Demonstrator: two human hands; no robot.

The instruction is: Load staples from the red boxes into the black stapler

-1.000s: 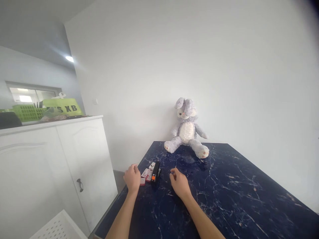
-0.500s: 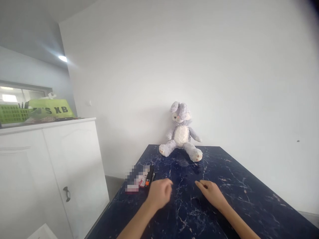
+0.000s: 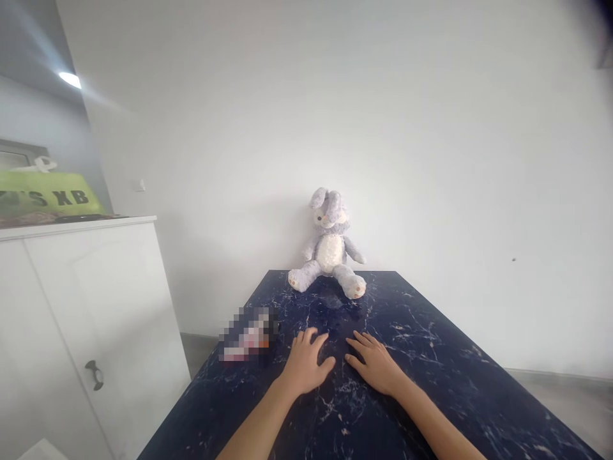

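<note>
With fingers spread, my left hand (image 3: 309,364) is over the middle of the dark blue marbled table (image 3: 431,377), holding nothing. To its right, my right hand (image 3: 373,363) is also open and empty, fingers apart and pointing inward. A small gap lies between the two hands. Beyond them a pale purple plush rabbit (image 3: 330,249) with a white belly sits at the table's far end, its back toward the wall. Left of my left hand lies a pixelated item (image 3: 246,335) with an orange patch; its kind is hidden by the blur.
A white cabinet (image 3: 115,275) with a dark handle stands left of the table. On its top is a green bag (image 3: 52,195) with black letters. A white wall (image 3: 431,160) rises behind the table.
Both hands have opened from loosely curled fingers to spread ones and come a little closer together. The view has turned slightly right, so the rabbit and cabinet appear further left.
</note>
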